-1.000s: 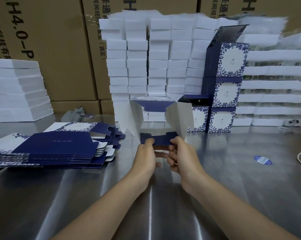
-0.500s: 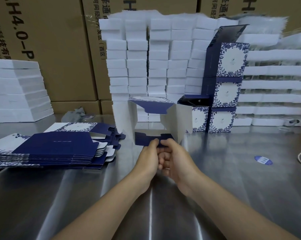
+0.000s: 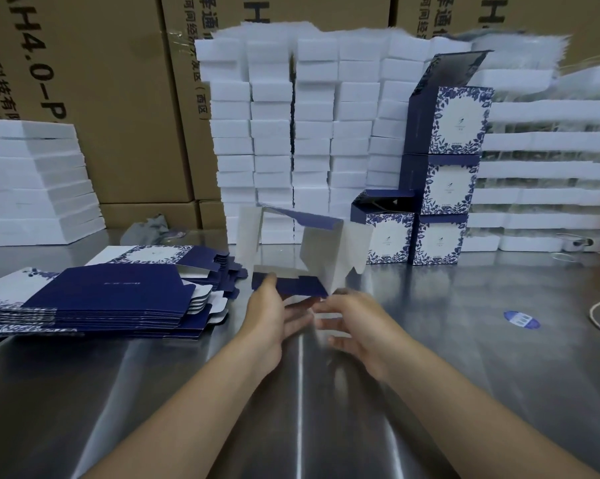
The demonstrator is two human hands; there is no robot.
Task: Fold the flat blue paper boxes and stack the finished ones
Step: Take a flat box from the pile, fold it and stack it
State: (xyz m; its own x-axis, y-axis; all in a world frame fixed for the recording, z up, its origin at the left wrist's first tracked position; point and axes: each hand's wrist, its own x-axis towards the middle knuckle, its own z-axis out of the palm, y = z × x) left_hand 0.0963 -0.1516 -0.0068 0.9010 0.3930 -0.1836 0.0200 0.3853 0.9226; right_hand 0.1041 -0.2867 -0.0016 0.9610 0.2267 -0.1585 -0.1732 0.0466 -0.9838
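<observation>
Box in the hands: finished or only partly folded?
Partly folded: white side flaps of the box stick out loose; the left hand holds its blue flap.

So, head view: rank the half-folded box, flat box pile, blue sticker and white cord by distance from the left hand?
1. half-folded box: directly ahead, its blue flap pinched by the left hand.
2. flat box pile: just to the left.
3. blue sticker: well off to the right.
4. white cord: far right edge.

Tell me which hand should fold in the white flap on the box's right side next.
Right, probably. The right hand looks free and sits just below that white flap, while the left hand pinches the blue flap.
</observation>
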